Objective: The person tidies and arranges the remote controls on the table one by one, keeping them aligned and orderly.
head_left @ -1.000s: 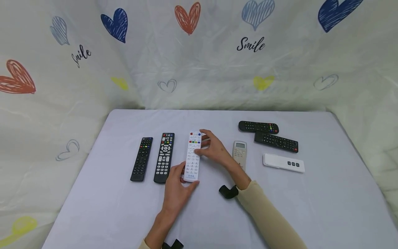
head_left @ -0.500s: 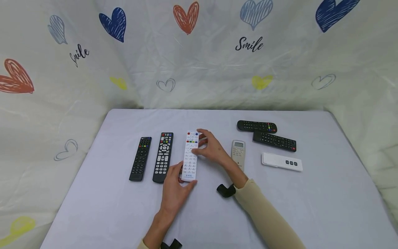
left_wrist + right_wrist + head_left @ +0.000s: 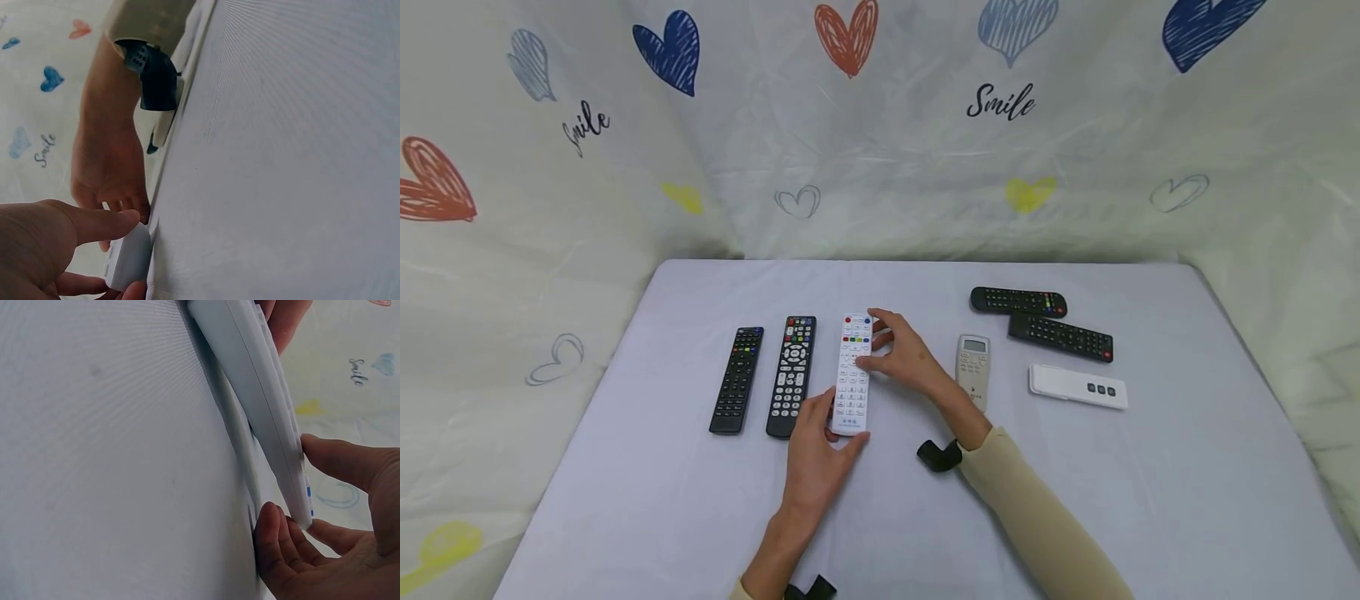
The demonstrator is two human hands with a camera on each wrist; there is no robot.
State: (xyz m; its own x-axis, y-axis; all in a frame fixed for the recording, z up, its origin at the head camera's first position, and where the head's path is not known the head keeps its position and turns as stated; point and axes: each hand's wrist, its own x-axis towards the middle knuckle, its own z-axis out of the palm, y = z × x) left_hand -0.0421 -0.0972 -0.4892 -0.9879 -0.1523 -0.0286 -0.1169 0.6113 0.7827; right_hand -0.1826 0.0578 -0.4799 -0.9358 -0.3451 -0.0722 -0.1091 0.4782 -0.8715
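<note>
Right grip (image 3: 907,358) (slanted) pinches remote (image 3: 852,396).

You have four black remotes (image 3: 737,381), two white remotes (image 3: 850,396), one beige remote (image 3: 973,367), one counter (image 3: 647,500) and your two hands (image 3: 812,467).

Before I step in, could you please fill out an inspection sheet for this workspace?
Surface: white-topped table.
Job's things: white keypad remote, held, keys facing up.
Clutter: to the left, a dark-keyed black remote and a white-keyed black remote; to the right, a small-screened grey remote, a round-ended black remote, a square-ended black remote and a flat white remote.
Left hand: grips the keypad remote's near end.
Right hand: pinches its far half.
Cables: nothing seen.
Surroundings: pale backdrop printed with hearts and "Smile".
</note>
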